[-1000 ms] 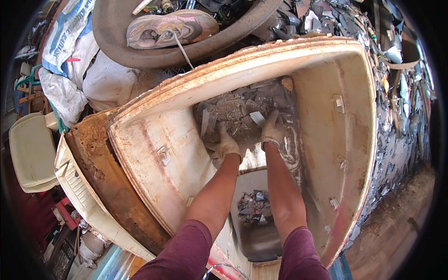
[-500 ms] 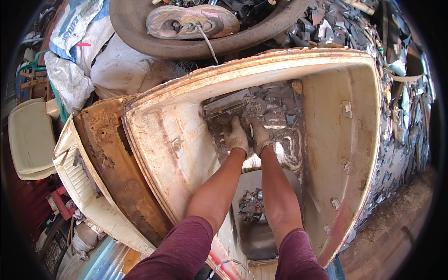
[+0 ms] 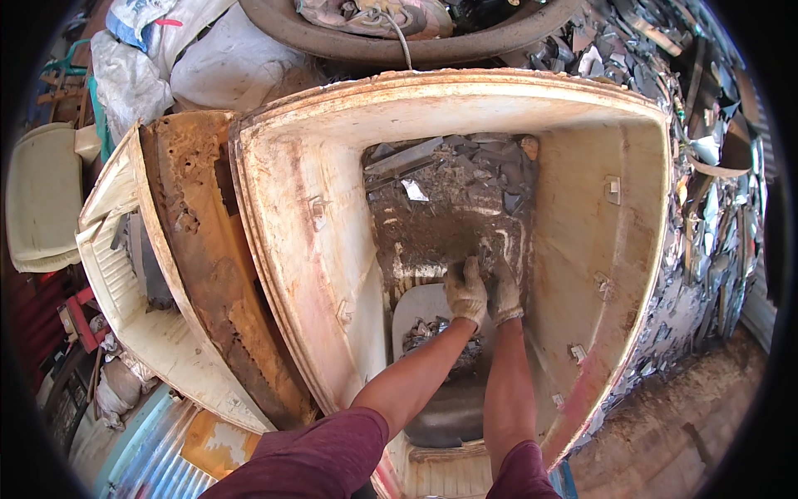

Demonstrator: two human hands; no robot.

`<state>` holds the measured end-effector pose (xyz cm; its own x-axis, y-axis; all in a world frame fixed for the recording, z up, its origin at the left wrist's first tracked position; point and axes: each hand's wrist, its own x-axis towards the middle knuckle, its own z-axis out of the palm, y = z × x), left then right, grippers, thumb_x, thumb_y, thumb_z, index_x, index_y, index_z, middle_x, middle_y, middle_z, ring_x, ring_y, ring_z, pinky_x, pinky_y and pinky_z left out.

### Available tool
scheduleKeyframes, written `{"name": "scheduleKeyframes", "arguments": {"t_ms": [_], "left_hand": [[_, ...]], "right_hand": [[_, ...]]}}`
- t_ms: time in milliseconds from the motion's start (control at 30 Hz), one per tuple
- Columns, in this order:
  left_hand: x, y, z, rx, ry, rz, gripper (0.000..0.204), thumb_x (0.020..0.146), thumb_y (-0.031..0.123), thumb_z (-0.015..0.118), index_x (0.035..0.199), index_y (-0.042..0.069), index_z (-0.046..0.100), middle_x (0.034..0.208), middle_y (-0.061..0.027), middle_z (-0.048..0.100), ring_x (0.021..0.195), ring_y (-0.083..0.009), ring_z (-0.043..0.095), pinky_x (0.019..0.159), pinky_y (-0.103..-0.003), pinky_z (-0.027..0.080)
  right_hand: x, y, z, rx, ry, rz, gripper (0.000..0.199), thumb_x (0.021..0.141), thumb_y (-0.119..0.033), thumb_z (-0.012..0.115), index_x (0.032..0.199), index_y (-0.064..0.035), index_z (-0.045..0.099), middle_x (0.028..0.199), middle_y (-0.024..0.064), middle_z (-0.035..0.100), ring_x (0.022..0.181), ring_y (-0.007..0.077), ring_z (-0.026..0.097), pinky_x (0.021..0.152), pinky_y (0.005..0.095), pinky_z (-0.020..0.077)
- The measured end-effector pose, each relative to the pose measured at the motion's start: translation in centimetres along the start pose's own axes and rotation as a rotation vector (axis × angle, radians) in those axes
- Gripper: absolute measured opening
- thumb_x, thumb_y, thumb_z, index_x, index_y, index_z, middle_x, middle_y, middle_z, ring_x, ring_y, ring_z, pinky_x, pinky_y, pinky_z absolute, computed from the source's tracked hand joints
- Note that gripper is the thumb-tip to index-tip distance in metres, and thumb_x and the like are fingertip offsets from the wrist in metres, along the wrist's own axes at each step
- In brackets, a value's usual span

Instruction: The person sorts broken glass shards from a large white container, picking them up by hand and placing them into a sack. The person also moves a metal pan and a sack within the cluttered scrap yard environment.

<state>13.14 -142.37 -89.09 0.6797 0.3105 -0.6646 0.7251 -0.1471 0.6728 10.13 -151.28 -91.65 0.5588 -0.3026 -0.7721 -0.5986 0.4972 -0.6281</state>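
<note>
Both my hands wear dirty, light-coloured work gloves and reach into a large off-white, rust-stained shell (image 3: 312, 249) like an old refrigerator body. My left hand (image 3: 465, 293) is low over the dirt on its bottom, thumb up. Close beside it on the right is my right hand (image 3: 504, 291), partly in shadow. The fingers of both point down and away, mostly hidden, so any grip on debris cannot be made out. Right by my wrists lies a grey scoop-like tray (image 3: 445, 420) holding broken shards (image 3: 426, 333). Dark flat shards (image 3: 490, 166) and dirt cover the shell's far bottom.
A rusty panel (image 3: 195, 216) leans along the shell's left side. Beyond the far rim are a round brown basin (image 3: 349, 41) with an old shoe (image 3: 382, 15) in it and white sacks (image 3: 237, 62). Sharp broken pieces (image 3: 706, 241) pile up on the right.
My hands have drawn back toward me and to the right, up to the tray's edge. A small white piece now shows among the dirt at the far left. The view has shifted slightly.
</note>
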Motion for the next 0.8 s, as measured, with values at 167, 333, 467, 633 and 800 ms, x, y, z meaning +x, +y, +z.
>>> {"name": "scheduleKeyframes", "arguments": {"t_ms": [167, 333, 467, 633, 800], "left_hand": [[-5.5, -3.6, -5.6, 0.759, -0.181, -0.115, 0.063, 0.095, 0.046, 0.063, 0.140, 0.003, 0.050, 0.142, -0.0233, 0.049, 0.127, -0.0424, 0.053, 0.107, -0.049, 0.044], [3.4, 5.3, -5.9, 0.816, 0.094, 0.279, 0.091, 0.088, 0.044, 0.071, 0.154, 0.000, 0.026, 0.150, -0.0237, 0.035, 0.139, -0.0399, 0.041, 0.113, -0.056, 0.039], [15.6, 15.1, -5.2, 1.055, 0.245, 0.682, 0.102, 0.082, 0.054, 0.075, 0.152, -0.002, 0.026, 0.144, -0.0237, 0.038, 0.139, -0.0437, 0.037, 0.118, -0.053, 0.035], [20.2, 18.1, -5.7, 0.875, -0.030, 0.254, 0.114, 0.073, 0.057, 0.081, 0.154, 0.001, 0.023, 0.156, -0.0264, 0.028, 0.148, -0.0445, 0.024, 0.124, -0.053, 0.024], [20.2, 18.2, -7.6, 0.703, -0.048, 0.263, 0.124, 0.062, 0.060, 0.089, 0.152, -0.002, 0.031, 0.158, -0.0278, 0.026, 0.145, -0.0410, 0.034, 0.122, -0.044, 0.032]], "right_hand": [[-7.3, 5.8, -5.4, -0.712, 0.043, 0.121, 0.054, 0.099, -0.038, 0.060, 0.142, -0.0065, 0.060, 0.143, 0.0219, 0.059, 0.136, 0.0352, 0.054, 0.112, 0.0434, 0.0423], [-3.2, 0.1, -4.4, -1.351, -0.072, -0.185, 0.055, 0.095, -0.040, 0.063, 0.137, -0.0045, 0.062, 0.133, 0.0245, 0.065, 0.127, 0.0425, 0.060, 0.108, 0.0471, 0.0464], [4.7, -11.8, 2.2, -1.258, 0.172, -0.486, 0.050, 0.093, -0.034, 0.064, 0.132, -0.0031, 0.064, 0.129, 0.0263, 0.067, 0.123, 0.0437, 0.061, 0.107, 0.0485, 0.0480], [14.1, -18.9, 9.7, -1.270, 0.486, -0.840, 0.054, 0.094, -0.039, 0.060, 0.138, -0.0076, 0.061, 0.141, 0.0271, 0.056, 0.132, 0.0473, 0.049, 0.111, 0.0542, 0.0434], [16.6, -20.9, 10.9, -1.592, 0.381, -0.598, 0.059, 0.095, -0.056, 0.051, 0.135, -0.0161, 0.066, 0.138, 0.0262, 0.057, 0.135, 0.0471, 0.046, 0.115, 0.0552, 0.0386]]}}
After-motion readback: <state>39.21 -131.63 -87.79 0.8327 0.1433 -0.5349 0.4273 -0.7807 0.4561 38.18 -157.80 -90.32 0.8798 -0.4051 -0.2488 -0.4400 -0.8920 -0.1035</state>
